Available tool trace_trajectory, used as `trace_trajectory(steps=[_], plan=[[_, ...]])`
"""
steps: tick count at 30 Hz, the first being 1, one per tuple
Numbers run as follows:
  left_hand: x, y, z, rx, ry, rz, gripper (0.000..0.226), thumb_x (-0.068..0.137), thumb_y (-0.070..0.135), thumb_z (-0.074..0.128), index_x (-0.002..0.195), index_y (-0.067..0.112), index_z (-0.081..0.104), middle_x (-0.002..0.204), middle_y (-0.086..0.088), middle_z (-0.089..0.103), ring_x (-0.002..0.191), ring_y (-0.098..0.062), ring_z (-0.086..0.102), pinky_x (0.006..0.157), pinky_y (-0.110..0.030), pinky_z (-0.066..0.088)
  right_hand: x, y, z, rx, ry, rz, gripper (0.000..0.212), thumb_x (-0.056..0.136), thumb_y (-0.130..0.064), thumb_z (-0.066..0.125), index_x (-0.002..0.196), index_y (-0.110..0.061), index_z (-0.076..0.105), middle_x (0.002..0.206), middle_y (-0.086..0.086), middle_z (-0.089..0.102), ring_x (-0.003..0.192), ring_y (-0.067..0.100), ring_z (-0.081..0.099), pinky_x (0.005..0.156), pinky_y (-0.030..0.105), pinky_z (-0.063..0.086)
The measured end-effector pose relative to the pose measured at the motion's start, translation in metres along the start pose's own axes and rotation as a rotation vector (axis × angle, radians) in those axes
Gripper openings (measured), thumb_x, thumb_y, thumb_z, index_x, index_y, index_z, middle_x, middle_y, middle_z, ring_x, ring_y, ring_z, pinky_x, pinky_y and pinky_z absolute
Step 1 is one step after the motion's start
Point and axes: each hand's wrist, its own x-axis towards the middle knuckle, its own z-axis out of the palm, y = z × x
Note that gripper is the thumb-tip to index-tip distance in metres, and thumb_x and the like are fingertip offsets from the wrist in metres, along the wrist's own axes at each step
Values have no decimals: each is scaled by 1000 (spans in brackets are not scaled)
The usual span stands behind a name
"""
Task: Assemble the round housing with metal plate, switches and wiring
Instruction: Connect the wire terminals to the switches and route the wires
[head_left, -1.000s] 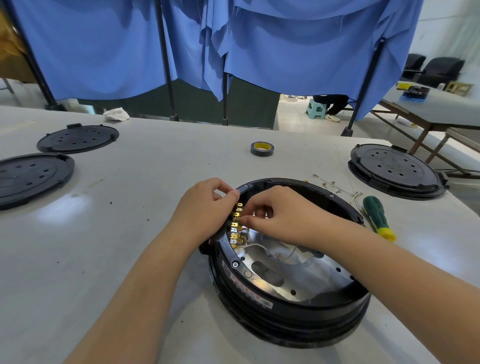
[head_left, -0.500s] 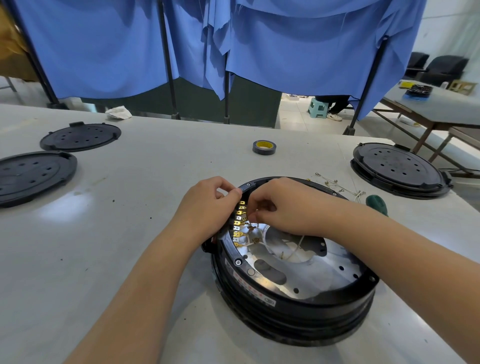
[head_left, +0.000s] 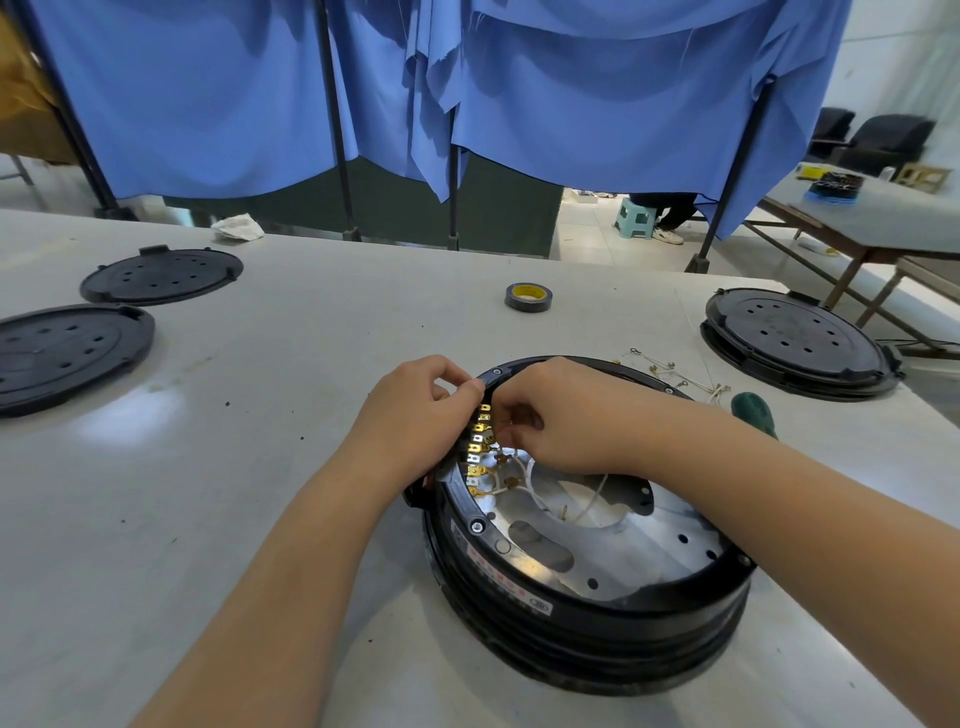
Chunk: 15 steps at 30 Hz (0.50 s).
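A: Where's the grip?

B: Both hands meet at ten o'clock on the housing (head_left: 587, 613). The left hand (head_left: 415, 415) has curled fingers at the rim by the brass terminals (head_left: 478, 447); the right hand (head_left: 561, 415) is curled over them. What either pinches, I cannot tell.

A: How will those parts handle?

B: The terminals look thin and bendable, the white wires (head_left: 540, 488) soft; I'd hold each connector by its body, not the wire. The housing sits at centre of the bench (head_left: 311, 364), seemingly heavy and stiff, plate (head_left: 639, 561) inside.

A: Around it?

B: Tape (head_left: 528, 297) at twelve, screwdriver (head_left: 753, 410) at two, lids (head_left: 67, 353) at nine.
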Motion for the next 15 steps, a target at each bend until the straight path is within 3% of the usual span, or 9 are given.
trace_trajectory(steps=[5,15], plan=[[-1,1,0,2,-4,-3,13,89,39,59,82,29,65,63,-1,70,54,-8,61,56,-26,42,1,0,0,29,-8,12,10,87,-12,55,82,-14,64,72,-1,60,64,14,51,61,30,44],[-2,2,0,29,9,7,13,89,37,59,81,28,64,55,-6,64,43,-4,49,52,-25,35,3,1,5,104,12,46,10,85,-14,58,79,-18,65,74,0,65,69,15,58,61,28,48]])
